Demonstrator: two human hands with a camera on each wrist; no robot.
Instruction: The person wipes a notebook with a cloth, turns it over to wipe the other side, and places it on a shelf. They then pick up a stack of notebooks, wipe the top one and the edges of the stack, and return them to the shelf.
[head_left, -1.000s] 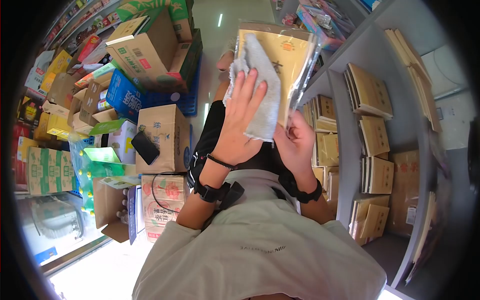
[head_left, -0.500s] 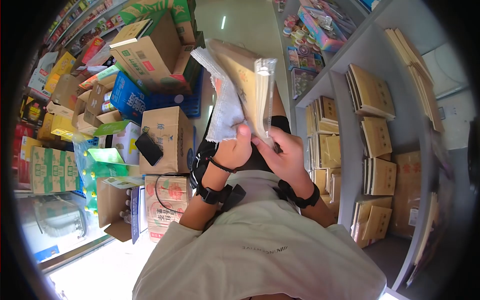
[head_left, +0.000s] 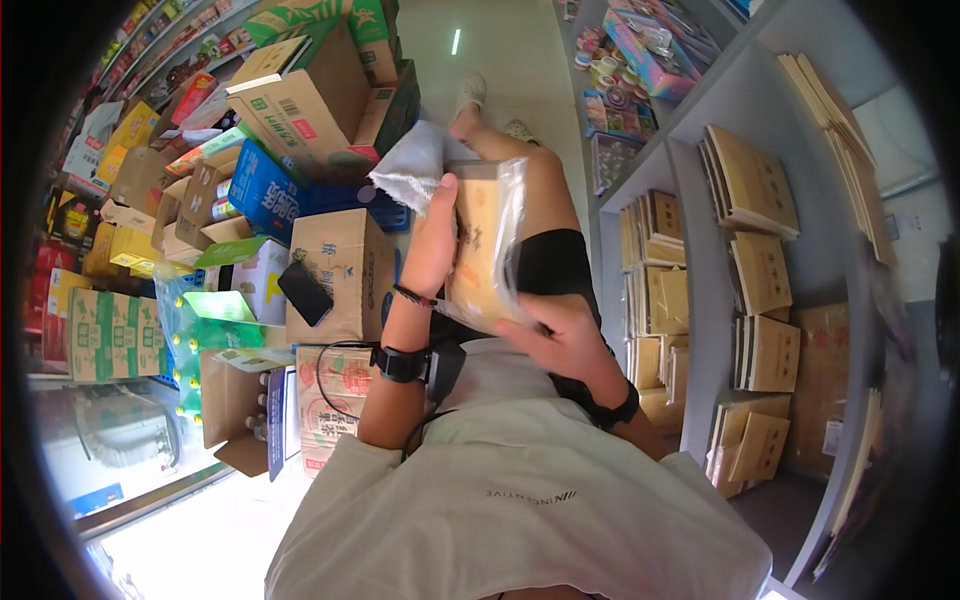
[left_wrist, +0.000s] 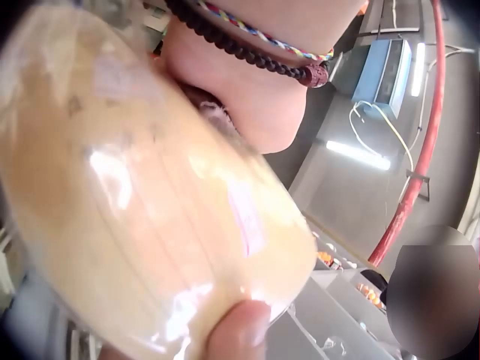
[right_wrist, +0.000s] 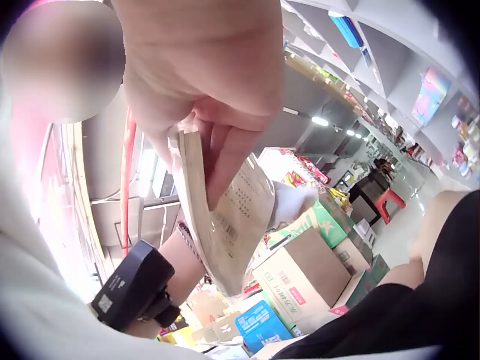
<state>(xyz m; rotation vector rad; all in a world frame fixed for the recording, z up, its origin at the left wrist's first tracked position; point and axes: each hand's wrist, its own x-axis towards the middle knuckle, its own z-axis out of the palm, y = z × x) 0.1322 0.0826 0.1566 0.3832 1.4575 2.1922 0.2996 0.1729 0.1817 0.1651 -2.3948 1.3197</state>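
My right hand [head_left: 565,338] pinches the near end of a kraft-covered notebook pack [head_left: 487,245] in clear plastic wrap. The right wrist view shows its page edges and printed back cover [right_wrist: 244,206], with thumb and fingers on opposite faces. My left hand [head_left: 432,245] is at the pack's left edge, holding a grey-white cloth [head_left: 408,170] that sticks out beyond the fingers. In the left wrist view the glossy wrapped cover [left_wrist: 150,202] fills much of the picture, and a bit of cloth shows in the curl of the left hand [left_wrist: 240,97].
Grey shelves [head_left: 690,260] on the right hold several stacks of similar kraft notebooks [head_left: 745,185]. On the left stand cardboard boxes [head_left: 345,250], one with a black phone [head_left: 305,294] on top, and green bottles [head_left: 190,350]. A blue pallet [head_left: 390,212] lies under boxes further off.
The pack has come closer to the body and turned from a steep edge-on tilt to show its front cover. My left hand and the cloth have shifted to its left edge.
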